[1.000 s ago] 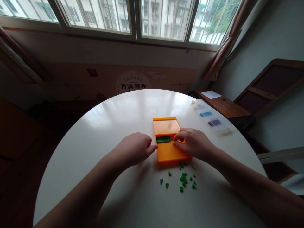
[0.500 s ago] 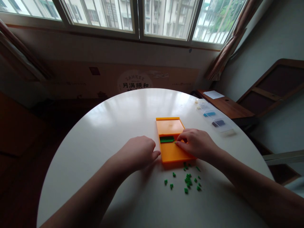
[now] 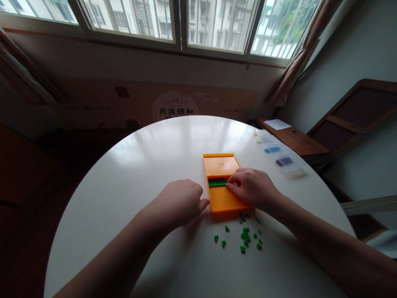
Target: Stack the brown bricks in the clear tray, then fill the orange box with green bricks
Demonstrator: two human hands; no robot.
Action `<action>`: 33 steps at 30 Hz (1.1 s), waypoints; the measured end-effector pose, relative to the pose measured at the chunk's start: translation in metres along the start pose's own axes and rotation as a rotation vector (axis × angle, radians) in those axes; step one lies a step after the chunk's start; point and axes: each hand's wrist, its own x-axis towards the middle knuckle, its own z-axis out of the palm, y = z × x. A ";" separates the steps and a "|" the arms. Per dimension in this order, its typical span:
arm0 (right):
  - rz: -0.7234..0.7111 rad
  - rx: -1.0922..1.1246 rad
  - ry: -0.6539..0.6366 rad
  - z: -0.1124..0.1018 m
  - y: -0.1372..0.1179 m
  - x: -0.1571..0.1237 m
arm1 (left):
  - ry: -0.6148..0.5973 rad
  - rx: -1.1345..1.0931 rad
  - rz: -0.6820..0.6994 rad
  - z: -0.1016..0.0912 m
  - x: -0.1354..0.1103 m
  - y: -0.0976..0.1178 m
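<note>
An orange plastic tray lies on the white table, with a raised cross wall between its far and near parts. Just on the near side of that wall sits a row of small green building bricks. The thumb and forefinger of my right hand pinch a tiny green brick at the row's right end, and the fingertips mostly cover it. My left hand is curled closed beside the tray's left edge, its thumb near the rim; nothing shows in it, though its inner side is turned away.
Several loose green bricks are scattered on the round white table in front of the tray. Clear plastic bags with blue and dark pieces lie at the right edge. Beyond stands a wooden desk with a paper.
My right hand has moved slightly left, bringing the pinched green brick up to the end of the green row. The left hand has stayed in place.
</note>
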 end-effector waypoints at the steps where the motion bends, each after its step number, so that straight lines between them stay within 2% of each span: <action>1: 0.001 -0.003 0.000 0.000 -0.001 0.000 | -0.003 0.003 -0.001 0.000 0.000 0.000; 10: 0.022 0.004 -0.032 -0.004 -0.004 -0.001 | -0.010 0.015 0.000 -0.002 0.000 0.001; 22: 0.006 0.036 -0.026 -0.007 0.007 -0.004 | -0.050 -0.013 -0.013 -0.005 -0.001 -0.001; 28: -0.046 0.083 0.069 -0.028 0.019 -0.009 | -0.072 -0.023 -0.010 -0.005 0.001 -0.005; 30: -0.159 0.134 -0.002 -0.041 0.025 -0.014 | -0.096 -0.046 0.011 -0.003 0.002 -0.006; 33: -0.346 0.211 -0.204 -0.060 0.030 -0.025 | -0.189 -0.097 0.058 -0.001 0.005 -0.008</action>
